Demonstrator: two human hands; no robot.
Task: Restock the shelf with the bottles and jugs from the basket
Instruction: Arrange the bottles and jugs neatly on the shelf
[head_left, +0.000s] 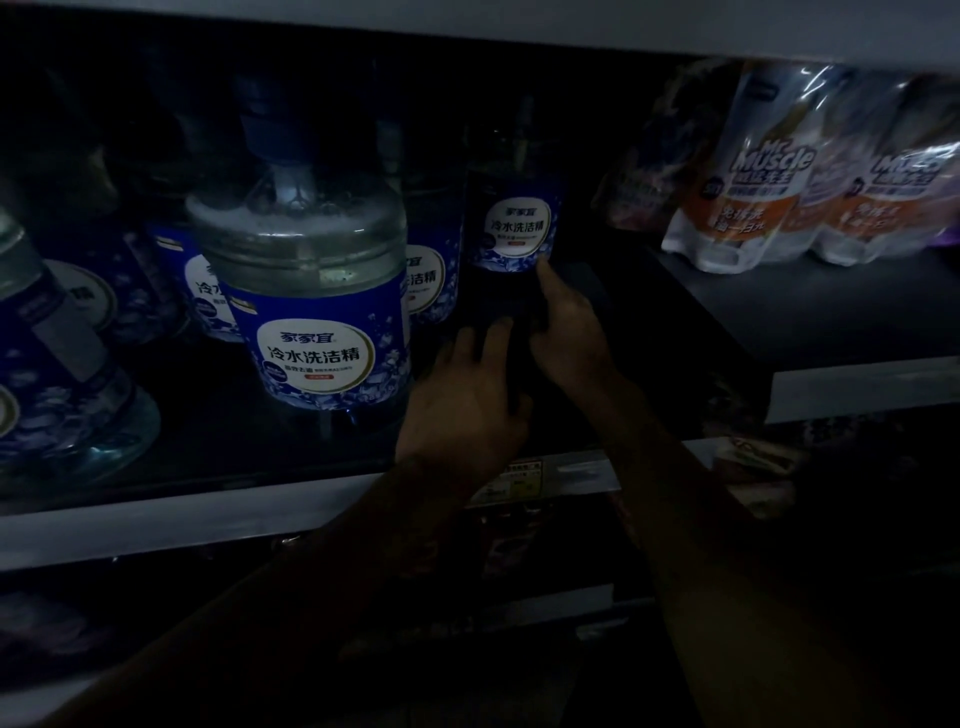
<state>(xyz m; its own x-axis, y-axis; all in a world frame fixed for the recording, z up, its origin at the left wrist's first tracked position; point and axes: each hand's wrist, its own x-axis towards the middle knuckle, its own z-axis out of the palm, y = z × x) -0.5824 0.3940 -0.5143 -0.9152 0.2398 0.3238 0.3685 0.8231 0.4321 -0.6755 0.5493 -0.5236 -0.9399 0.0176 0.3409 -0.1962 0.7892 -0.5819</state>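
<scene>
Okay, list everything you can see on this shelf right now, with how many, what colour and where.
Large clear plastic jugs with blue labels: at least four, clear and blue, left and middle of the shelf.
Small bottle with a blue label: one, dark with a blue label, back of the shelf, right of the jugs.
Shrink-wrapped Mr Muscle packs: at least two, white and orange, upper right.
Grey shelf: one, grey front edge, across the frame.
Price tag: one, pale, on the shelf edge below the hands.
Left hand: one, on the shelf right of the front jug.
Right hand: one, forefinger touching the small bottle's base; the gap between the hands is too dark to read.
</scene>
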